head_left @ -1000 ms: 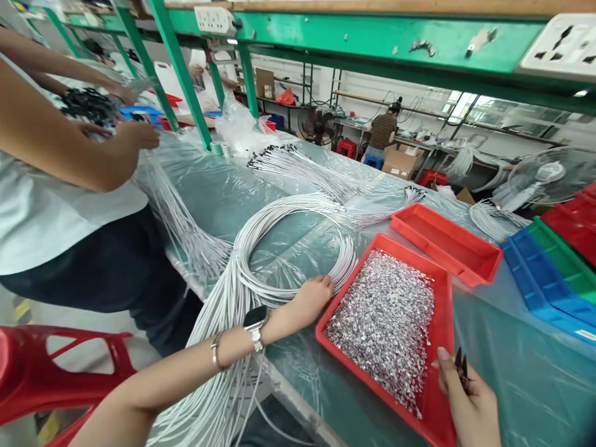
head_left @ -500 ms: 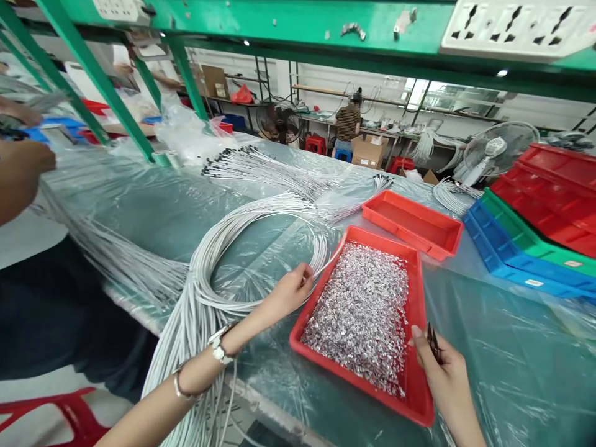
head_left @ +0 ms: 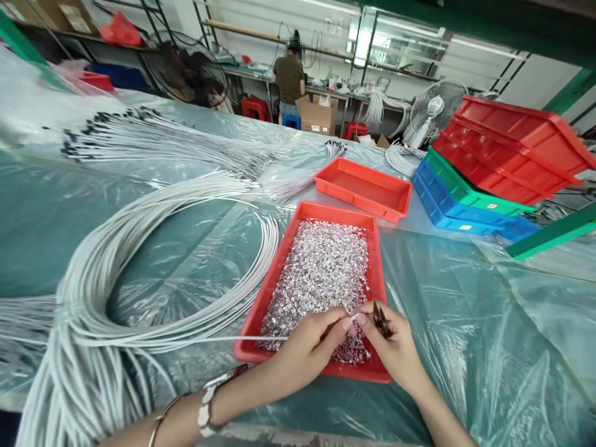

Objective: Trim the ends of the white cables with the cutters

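Note:
Over the near part of a red tray filled with small shiny metal pieces, both hands meet at the fingertips. My left hand is closed on a white cable, which runs in from the left. Its end shows as a small white tip between the fingertips. My right hand pinches at that same tip; whether a metal piece is in the pinch I cannot make out. A dark two-pronged tool is tucked in the right hand, prongs pointing up.
Left of the tray lies a large coil of white cables. Behind it is a bundle of cables with black ends. A second red tray and stacked red, green and blue bins stand farther back. Another person sits in the background.
My left hand has come from the coil to over the tray with a cable. My right hand has left the tray's right rim and joined it. The view has shifted right and downward.

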Demonstrator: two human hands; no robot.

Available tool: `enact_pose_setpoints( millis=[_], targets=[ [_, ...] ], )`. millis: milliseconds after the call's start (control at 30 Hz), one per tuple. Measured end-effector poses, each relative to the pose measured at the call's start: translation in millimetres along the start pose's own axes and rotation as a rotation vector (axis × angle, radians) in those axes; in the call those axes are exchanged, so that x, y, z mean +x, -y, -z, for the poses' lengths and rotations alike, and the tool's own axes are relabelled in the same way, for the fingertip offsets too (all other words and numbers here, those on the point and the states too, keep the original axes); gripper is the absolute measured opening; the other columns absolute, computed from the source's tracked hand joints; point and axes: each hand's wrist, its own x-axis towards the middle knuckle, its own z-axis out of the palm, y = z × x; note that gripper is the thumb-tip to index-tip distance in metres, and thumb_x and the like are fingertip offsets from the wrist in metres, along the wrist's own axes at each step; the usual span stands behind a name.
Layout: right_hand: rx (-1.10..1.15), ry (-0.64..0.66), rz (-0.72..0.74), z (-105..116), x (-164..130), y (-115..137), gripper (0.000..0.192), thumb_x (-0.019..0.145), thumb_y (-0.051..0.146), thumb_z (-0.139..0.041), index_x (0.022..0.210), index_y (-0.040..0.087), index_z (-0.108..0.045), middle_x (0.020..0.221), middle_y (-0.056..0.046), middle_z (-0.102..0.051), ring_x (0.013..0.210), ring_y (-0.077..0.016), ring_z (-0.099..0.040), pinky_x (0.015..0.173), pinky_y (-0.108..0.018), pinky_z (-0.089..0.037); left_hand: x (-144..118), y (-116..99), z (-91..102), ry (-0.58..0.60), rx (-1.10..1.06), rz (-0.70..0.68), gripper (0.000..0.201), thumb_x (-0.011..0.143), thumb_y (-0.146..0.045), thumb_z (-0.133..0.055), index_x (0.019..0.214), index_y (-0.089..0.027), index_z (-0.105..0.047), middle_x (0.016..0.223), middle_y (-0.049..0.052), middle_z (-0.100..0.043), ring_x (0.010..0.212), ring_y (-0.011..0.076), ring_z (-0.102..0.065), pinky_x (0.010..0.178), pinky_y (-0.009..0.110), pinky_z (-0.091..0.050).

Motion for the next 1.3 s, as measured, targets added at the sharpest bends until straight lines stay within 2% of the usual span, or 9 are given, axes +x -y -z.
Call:
enact_pose_setpoints(
  millis=[133, 267, 433, 600, 733, 800, 900, 1033, 1300],
  targets=[
    [0.053, 0.029, -0.014, -1, -5, -1, 0.016, 0.091, 0.033, -0.059, 0.093, 0.019, -0.066, 0.069, 0.0, -0.062, 0.061, -0.0149, -0.054, 0.057, -0.024, -0.043, -2, 3, 4.6, 0.024, -0.121, 0.046, 0.028, 0.101, -0.035, -0.038, 0.078, -0.019, -0.042, 0.063, -0.006, -0.042, 0.058, 0.0097, -0.04, 0.057, 0.022, -0.033],
    [0.085, 0.056, -0.039, 0, -7, -3, 0.011, 0.091, 0.03, -0.06, 0.09, 0.021, -0.067, 0.068, 0.002, -0.058, 0.056, -0.0124, -0.046, 0.053, -0.022, -0.037, -4, 0, 7.0, 0.038, -0.19, 0.071, 0.024, 0.101, -0.034, -0.039, 0.083, -0.019, -0.045, 0.063, -0.006, -0.045, 0.059, 0.0094, -0.044, 0.059, 0.022, -0.035],
    [0.112, 0.093, -0.065, 2, -8, -4, 0.011, 0.092, 0.03, -0.061, 0.086, 0.023, -0.067, 0.062, 0.005, -0.047, 0.055, -0.012, -0.042, 0.053, -0.023, -0.034, -7, -2, 8.5, 0.055, -0.228, 0.059, 0.027, 0.102, -0.032, -0.04, 0.079, -0.019, -0.046, 0.067, -0.004, -0.051, 0.064, 0.0091, -0.049, 0.064, 0.023, -0.036],
    [0.103, 0.056, -0.043, 2, -14, -4, 0.008, 0.095, 0.033, -0.059, 0.1, 0.028, -0.063, 0.066, 0.006, -0.046, 0.057, -0.0114, -0.043, 0.053, -0.02, -0.036, -8, -5, 9.6, 0.028, -0.25, 0.08, 0.023, 0.1, -0.031, -0.044, 0.082, -0.018, -0.049, 0.067, -0.005, -0.049, 0.063, 0.009, -0.046, 0.057, 0.021, -0.034],
    [0.078, 0.122, -0.051, 0, -19, -3, 0.022, 0.102, 0.042, -0.042, 0.115, 0.03, -0.055, 0.081, 0.001, -0.053, 0.071, -0.0148, -0.052, 0.065, -0.023, -0.044, -8, -7, 10.1, 0.011, -0.191, 0.04, 0.025, 0.1, -0.028, -0.043, 0.078, -0.018, -0.049, 0.064, -0.006, -0.042, 0.059, 0.0084, -0.038, 0.053, 0.022, -0.03],
    [0.077, 0.181, -0.096, -1, -20, -3, 0.024, 0.104, 0.042, -0.034, 0.113, 0.029, -0.053, 0.082, 0.001, -0.052, 0.073, -0.0158, -0.051, 0.068, -0.025, -0.044, -7, -8, 10.4, 0.013, -0.183, 0.02, 0.027, 0.1, -0.027, -0.042, 0.076, -0.018, -0.046, 0.063, -0.006, -0.039, 0.057, 0.0081, -0.036, 0.053, 0.022, -0.029],
    [0.08, 0.244, -0.117, -2, -19, -1, 0.02, 0.104, 0.042, -0.036, 0.103, 0.029, -0.051, 0.072, 0.004, -0.046, 0.065, -0.0148, -0.044, 0.064, -0.024, -0.041, -8, -8, 11.0, 0.011, -0.166, 0.012, 0.028, 0.1, -0.026, -0.042, 0.073, -0.018, -0.042, 0.063, -0.007, -0.037, 0.056, 0.0077, -0.033, 0.051, 0.021, -0.028],
    [0.096, 0.252, -0.139, -1, -18, -1, 0.019, 0.104, 0.042, -0.036, 0.099, 0.03, -0.051, 0.07, 0.005, -0.041, 0.063, -0.0148, -0.04, 0.06, -0.023, -0.037, -8, -9, 11.7, 0.0, -0.157, 0.009, 0.027, 0.099, -0.025, -0.043, 0.073, -0.018, -0.043, 0.063, -0.006, -0.036, 0.056, 0.0077, -0.032, 0.049, 0.021, -0.026],
    [0.106, 0.249, -0.14, 0, -20, -1, 0.02, 0.104, 0.041, -0.036, 0.102, 0.031, -0.052, 0.07, 0.004, -0.042, 0.063, -0.0154, -0.041, 0.059, -0.025, -0.035, -8, -9, 12.1, -0.002, -0.15, 0.01, 0.025, 0.098, -0.023, -0.044, 0.074, -0.018, -0.046, 0.064, -0.006, -0.037, 0.057, 0.0077, -0.032, 0.05, 0.02, -0.027]
  ],
)
